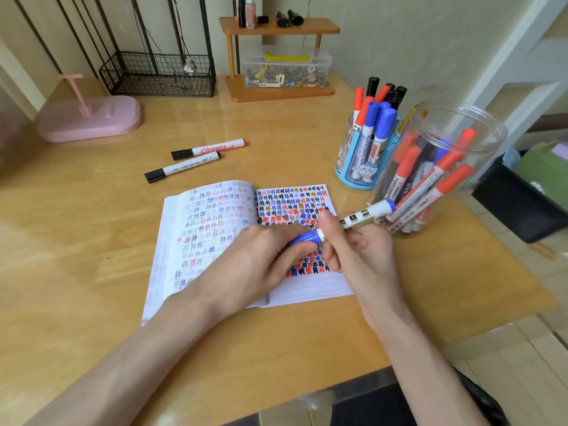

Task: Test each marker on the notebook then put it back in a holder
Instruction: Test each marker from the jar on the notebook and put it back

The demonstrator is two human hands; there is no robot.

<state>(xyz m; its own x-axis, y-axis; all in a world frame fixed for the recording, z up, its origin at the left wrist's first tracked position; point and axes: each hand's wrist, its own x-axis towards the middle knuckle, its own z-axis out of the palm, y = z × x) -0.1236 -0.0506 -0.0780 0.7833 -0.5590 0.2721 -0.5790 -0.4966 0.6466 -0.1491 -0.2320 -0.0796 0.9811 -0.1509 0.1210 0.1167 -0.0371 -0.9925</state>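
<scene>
An open notebook [221, 229] lies on the desk, its pages full of small red, blue and black test marks. Above its right page my right hand [353, 244] grips the white barrel of a blue marker [365, 212]. My left hand [261, 256] pinches that marker's blue cap [302, 238], which sits at the barrel's end. A blue cartoon holder [359, 158] with several upright markers stands at the right. Beside it a clear plastic jar [442, 167] holds several more.
Two capped markers [196, 159] lie loose on the desk behind the notebook. A pink stand [92, 118] sits at the far left, a black wire basket [159, 73] and a wooden shelf [279, 59] with a clear box at the back. The desk edge runs close on the right.
</scene>
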